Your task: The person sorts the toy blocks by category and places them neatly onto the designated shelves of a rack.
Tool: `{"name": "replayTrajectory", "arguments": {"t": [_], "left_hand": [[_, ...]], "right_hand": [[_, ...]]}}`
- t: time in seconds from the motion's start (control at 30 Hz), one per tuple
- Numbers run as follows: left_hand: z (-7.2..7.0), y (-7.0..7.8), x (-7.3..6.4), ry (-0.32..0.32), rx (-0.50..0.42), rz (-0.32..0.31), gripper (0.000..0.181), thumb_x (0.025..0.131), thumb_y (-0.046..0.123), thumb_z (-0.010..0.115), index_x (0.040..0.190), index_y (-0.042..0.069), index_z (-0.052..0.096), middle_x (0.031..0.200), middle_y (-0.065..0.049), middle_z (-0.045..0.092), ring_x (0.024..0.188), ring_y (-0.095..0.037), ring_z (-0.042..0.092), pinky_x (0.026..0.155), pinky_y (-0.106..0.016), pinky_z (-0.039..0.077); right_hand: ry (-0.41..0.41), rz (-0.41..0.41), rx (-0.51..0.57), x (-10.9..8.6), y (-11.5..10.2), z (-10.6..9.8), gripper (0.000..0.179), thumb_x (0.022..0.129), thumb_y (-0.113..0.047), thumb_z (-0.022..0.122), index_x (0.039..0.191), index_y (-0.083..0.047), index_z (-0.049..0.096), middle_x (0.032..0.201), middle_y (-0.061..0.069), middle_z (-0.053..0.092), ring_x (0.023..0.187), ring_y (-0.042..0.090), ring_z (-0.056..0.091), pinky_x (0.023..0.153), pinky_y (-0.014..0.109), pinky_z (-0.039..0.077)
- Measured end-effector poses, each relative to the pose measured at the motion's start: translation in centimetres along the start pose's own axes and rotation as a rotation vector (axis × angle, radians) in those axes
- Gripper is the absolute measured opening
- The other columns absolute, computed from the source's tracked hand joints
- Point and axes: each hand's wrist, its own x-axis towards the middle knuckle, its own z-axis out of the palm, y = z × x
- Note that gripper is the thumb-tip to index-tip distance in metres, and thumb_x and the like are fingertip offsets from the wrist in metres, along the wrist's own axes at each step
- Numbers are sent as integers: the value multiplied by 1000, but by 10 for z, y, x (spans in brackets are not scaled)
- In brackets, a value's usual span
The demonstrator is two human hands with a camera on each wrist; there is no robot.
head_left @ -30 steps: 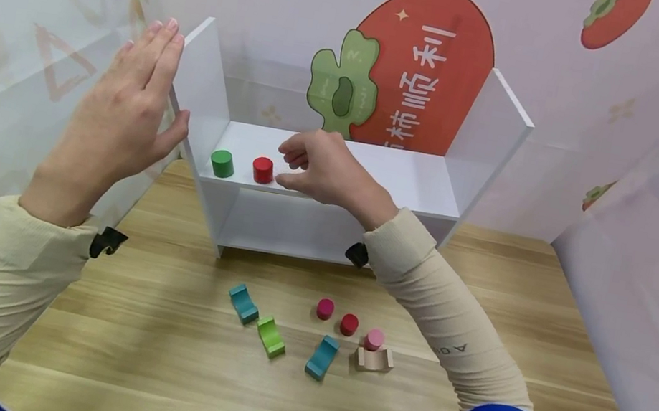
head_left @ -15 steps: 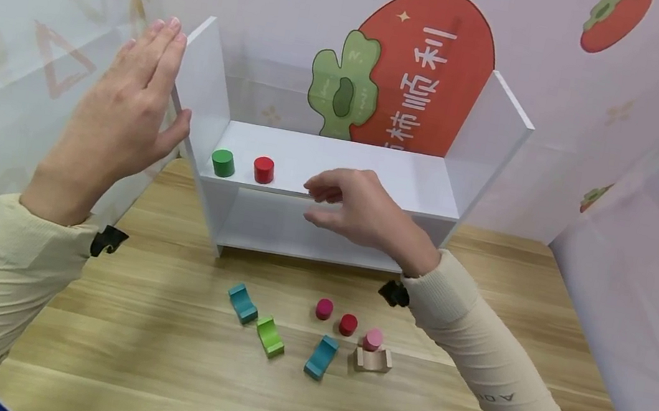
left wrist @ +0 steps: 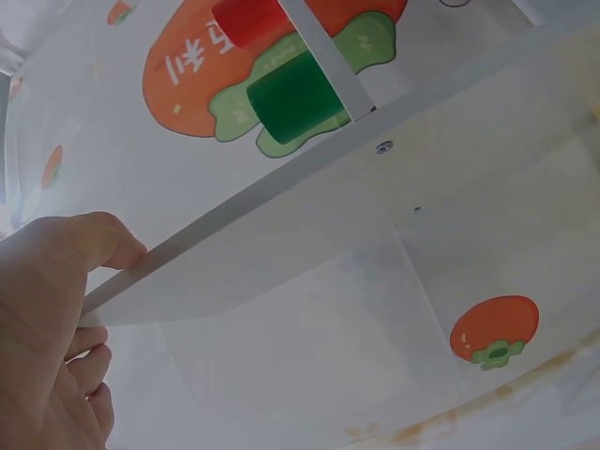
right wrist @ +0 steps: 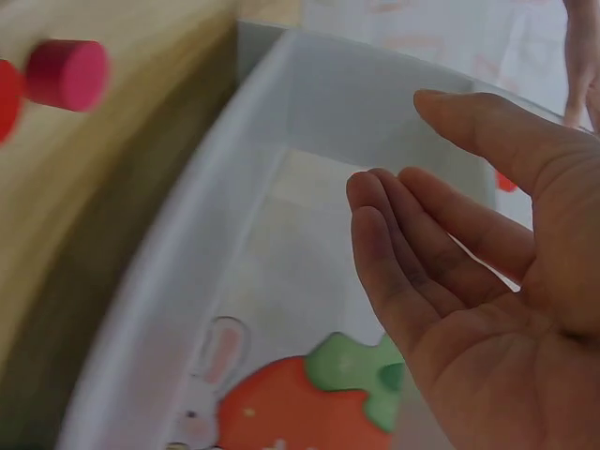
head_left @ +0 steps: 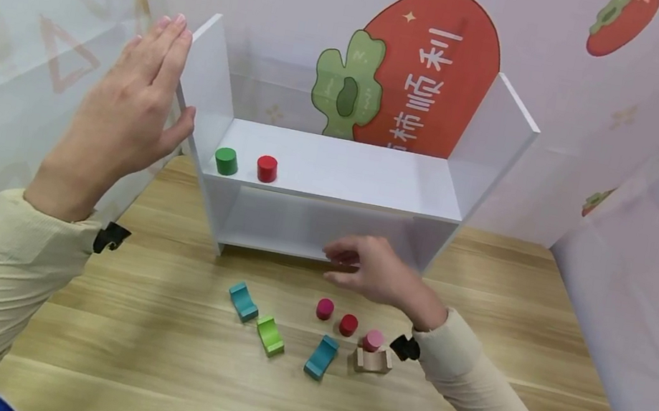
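Observation:
A white shelf [head_left: 330, 198] with two tall side panels stands on the table. My left hand [head_left: 128, 99] holds the front edge of its left panel, thumb on one side and fingers on the other, as the left wrist view shows [left wrist: 56, 319]. On the upper board sit a green cylinder block [head_left: 226, 161] and a red cylinder block [head_left: 266, 169]. My right hand [head_left: 374, 271] hangs empty before the lower compartment, fingers loosely bent and thumb apart. Just below it on the table lie a magenta cylinder [head_left: 324, 309], a dark red cylinder [head_left: 349, 325] and a pink cylinder [head_left: 373, 341].
Several notched blocks lie on the wooden table [head_left: 178, 369]: a teal one [head_left: 243, 302], a light green one [head_left: 270, 336], another teal one [head_left: 321, 357] and a bare-wood one [head_left: 373, 360] against the pink cylinder. Printed cloth [head_left: 555, 105] hangs behind and at both sides.
My right hand has drawn back from beside the red block on the upper board, moving down and right towards the table. The left hand stays on the panel.

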Motion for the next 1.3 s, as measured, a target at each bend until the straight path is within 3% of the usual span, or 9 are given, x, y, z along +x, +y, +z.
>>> {"name": "replayTrajectory", "arguments": {"t": [0.47,0.67,0.93,1.3], "left_hand": [[1,1,1,9,-4,9,82,93,6,65,164,-5,25,173,-23,27,163,-39,25,133,-57,22],[0,1,1,1,-8,-7,82,94,7,65,165,-4,25,174,-22,26,163,-38,24,134,-55,20],[0,2,0,-5,-16,-17,82,94,6,64,165,-5,25,174,-23,26,164,-38,23,134,-55,19],[2,2,2,2,-11,-11,81,94,7,64,165,-4,25,174,-22,27,163,-38,24,134,-54,19]], "right_hand": [[-1,189,114,-31,61,69,44,92,-14,81,132,-1,70,126,11,76,112,23,75,96,40,63],[22,196,139,-31,73,89,42,91,-5,77,131,0,70,121,12,77,106,21,75,90,33,64],[17,197,164,-28,78,101,36,90,-11,82,125,-5,74,110,4,78,101,14,74,88,29,62],[12,193,169,-25,72,96,27,90,-11,83,115,-7,76,102,1,78,92,9,71,81,22,60]]}}
